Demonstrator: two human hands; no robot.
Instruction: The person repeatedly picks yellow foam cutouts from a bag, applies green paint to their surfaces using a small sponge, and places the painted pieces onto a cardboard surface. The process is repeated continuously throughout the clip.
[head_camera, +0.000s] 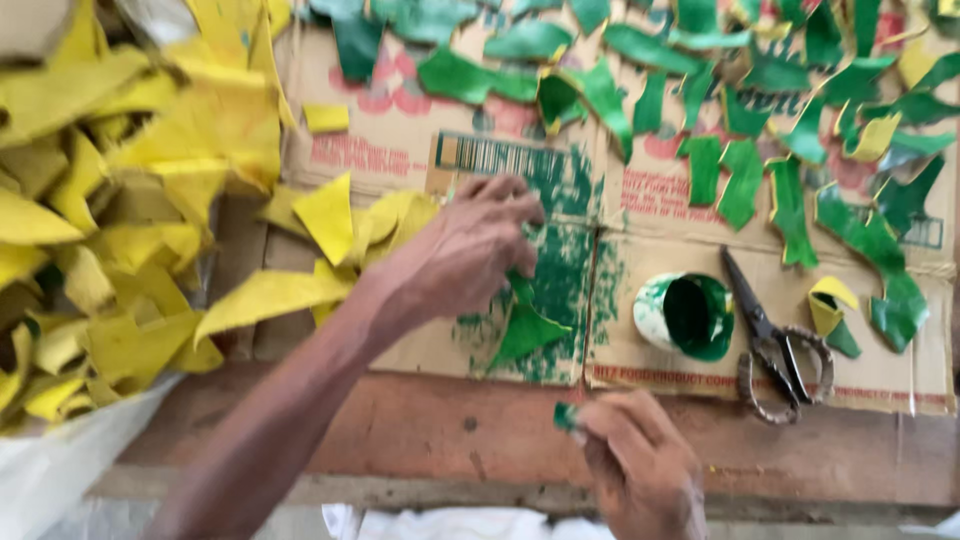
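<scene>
My left hand (468, 250) reaches over flattened cardboard (660, 345) and presses down on a green-painted leaf piece (525, 330) lying on a green-smeared patch. Low at the front, my right hand (640, 465) is closed on a small green-tipped painting tool (566, 416); its shape is blurred. A small cup of green paint (690, 315) lies tilted on the cardboard to the right of the leaf piece.
Scissors with wrapped handles (775, 345) lie right of the cup. Several green-painted pieces (740, 170) are spread across the far cardboard. A heap of yellow pieces (110, 200) fills the left side. A wooden plank edge (400, 430) runs along the front.
</scene>
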